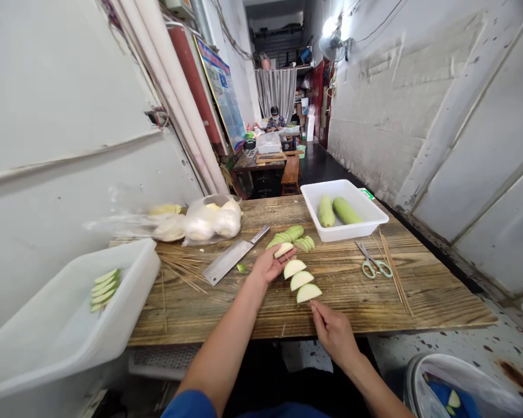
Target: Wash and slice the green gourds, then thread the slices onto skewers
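Note:
My right hand (335,332) pinches the near end of a thin wooden skewer, which slants away from me above the table. Three half-round zucchini slices (309,293), pale with green rind, sit spaced along it. At the far end, my left hand (271,266) is turned palm up, its fingers closed on another zucchini slice (283,249). Whether the skewer's point has passed into that slice is hard to see. Just beyond my left hand lies a pile of cut zucchini (293,233). A cleaver (230,261) rests flat to its left.
A white tub (146,278) with skewered slices (105,289) stands left. Loose skewers (181,264) and bagged food (213,219) lie behind it. Right are a white tray (353,231) holding two zucchini (347,210), scissors (373,264) and a lined bin (418,377). A person (276,120) sits far back.

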Available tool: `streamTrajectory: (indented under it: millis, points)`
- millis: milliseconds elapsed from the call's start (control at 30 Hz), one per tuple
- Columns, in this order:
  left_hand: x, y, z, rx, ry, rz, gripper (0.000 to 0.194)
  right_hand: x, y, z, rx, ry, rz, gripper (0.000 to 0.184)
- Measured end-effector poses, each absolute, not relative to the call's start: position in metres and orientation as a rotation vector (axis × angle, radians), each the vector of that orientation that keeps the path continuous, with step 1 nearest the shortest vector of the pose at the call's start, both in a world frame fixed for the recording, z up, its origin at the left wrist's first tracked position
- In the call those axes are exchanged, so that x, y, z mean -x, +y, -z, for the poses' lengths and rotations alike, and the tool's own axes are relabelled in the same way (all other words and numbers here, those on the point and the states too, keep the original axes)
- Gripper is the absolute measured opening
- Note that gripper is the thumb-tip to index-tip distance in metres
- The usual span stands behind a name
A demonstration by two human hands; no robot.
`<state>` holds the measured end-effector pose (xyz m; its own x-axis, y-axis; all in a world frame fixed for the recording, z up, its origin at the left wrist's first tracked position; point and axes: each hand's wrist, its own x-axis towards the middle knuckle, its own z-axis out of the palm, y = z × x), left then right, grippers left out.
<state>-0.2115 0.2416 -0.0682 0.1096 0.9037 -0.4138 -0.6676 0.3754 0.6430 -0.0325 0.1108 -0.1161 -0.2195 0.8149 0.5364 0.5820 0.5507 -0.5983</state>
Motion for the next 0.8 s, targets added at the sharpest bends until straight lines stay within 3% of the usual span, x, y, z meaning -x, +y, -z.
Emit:
streamTrajectory:
  millis: [800]
  points:
    - [0.2073, 0.2371, 0.0643, -0.398, 0.865, -1.250, 0.014, 0.0350, 0.1096, 0.1157, 1.116, -1.901, -0.372, 0.029]
